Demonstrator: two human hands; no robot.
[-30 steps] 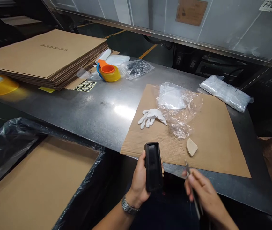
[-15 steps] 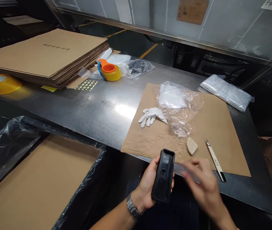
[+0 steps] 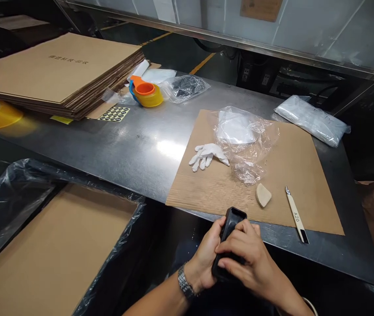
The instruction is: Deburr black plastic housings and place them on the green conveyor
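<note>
Black plastic part sits gripped between left hand and right hand.

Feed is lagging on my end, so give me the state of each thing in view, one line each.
left hand: shut on the black plastic part.
right hand: shut on it too, fingers over its face.
black plastic part: held in both hands, tilted, below the table edge.
scraper knife: lying free on the cardboard sheet.
white glove: lying limp, not worn.
clear plastic bag: crumpled, on the sheet.
tape dispenser: resting, untouched.
</note>
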